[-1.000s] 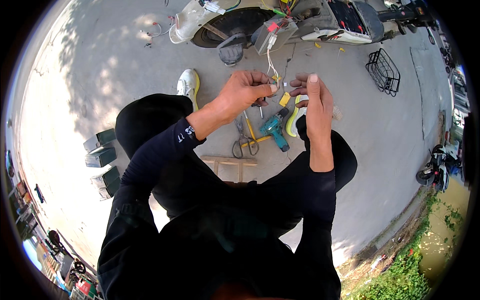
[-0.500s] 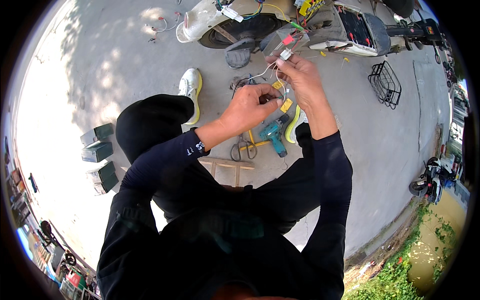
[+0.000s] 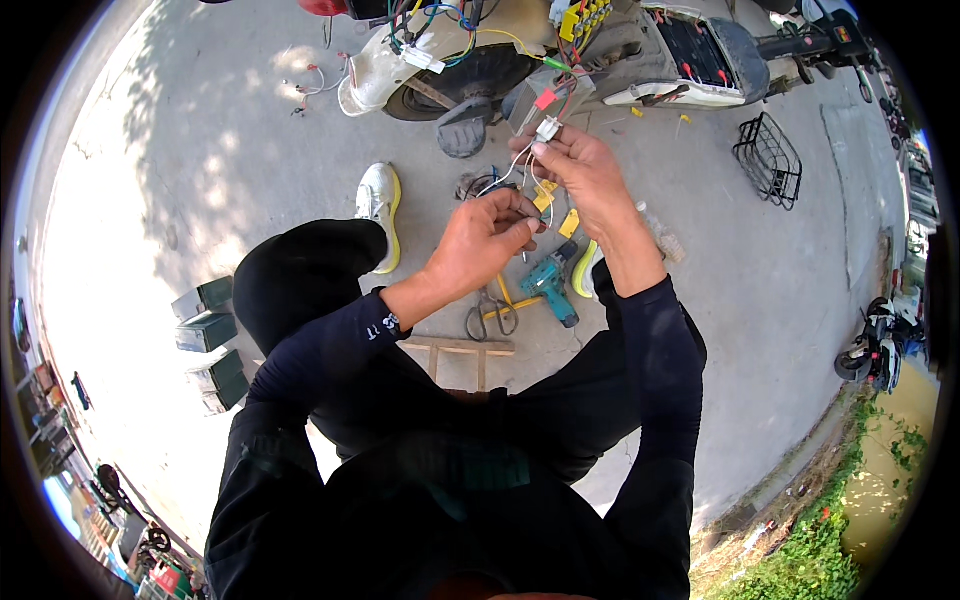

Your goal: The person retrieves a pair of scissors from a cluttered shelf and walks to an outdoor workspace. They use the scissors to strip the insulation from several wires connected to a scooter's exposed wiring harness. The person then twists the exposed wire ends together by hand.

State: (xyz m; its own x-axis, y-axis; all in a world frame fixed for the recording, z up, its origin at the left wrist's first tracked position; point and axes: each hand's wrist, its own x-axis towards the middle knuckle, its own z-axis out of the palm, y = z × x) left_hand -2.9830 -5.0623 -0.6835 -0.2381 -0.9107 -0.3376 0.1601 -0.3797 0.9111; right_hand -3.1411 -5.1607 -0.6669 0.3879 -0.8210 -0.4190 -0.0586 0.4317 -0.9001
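Note:
Between finger and thumb, my right hand [image 3: 592,180] holds a white plug connector [image 3: 547,130]. Thin white wires [image 3: 512,166] trail from it toward my left hand [image 3: 475,245]. That hand is pinched on a wire below and left of the connector; its very tip is too small to make out. Behind the hands lie yellow pieces [image 3: 570,223] on the ground. Beyond them stands a partly dismantled electric scooter [image 3: 650,55], with coloured wires, a white connector [image 3: 422,60] and a yellow terminal block [image 3: 585,20] exposed.
A teal cordless drill [image 3: 550,285], scissors [image 3: 490,318] and a wooden frame [image 3: 455,346] lie between my feet. To the left are several dark battery blocks [image 3: 207,332]. A black wire basket [image 3: 768,160] rests at right, and a clear plastic item [image 3: 660,235] lies by my right forearm.
Both hands have shifted slightly down and to the left in view, still holding the connector and wire. The view has tilted a little, showing more of the scooter's wiring at the top.

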